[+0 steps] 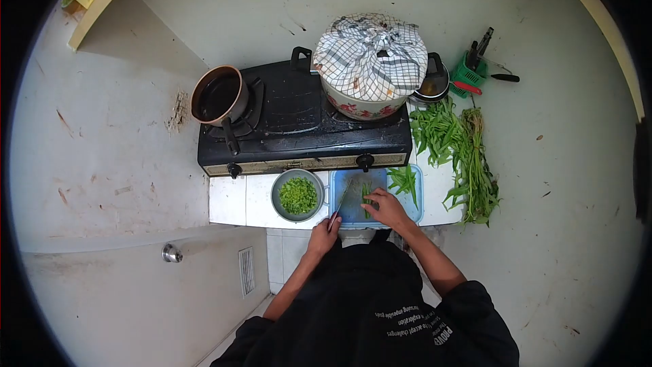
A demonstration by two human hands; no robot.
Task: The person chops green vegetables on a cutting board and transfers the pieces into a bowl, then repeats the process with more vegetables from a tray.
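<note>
Head view: left hand (324, 232) fingers grip knife (339, 204); right hand (386, 207) fingers curled, pressing greens (367, 194) onto cutting board (353, 212)

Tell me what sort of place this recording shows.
Likely a small home kitchen: a two-burner gas stove with a pot on it, a blue cutting board with greens being cut, and a bowl of chopped greens.

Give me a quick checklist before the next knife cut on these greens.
1. Knife gripped by left hand: ok.
2. Right hand pinning the greens on the blue cutting board: ok.
3. Fingertips clear of the blade: cannot tell, too small.
4. Bowl of chopped greens beside the board: ok.
5. Uncut stalks within reach on the right: ok.
6. Stove burners off: cannot tell.
</note>
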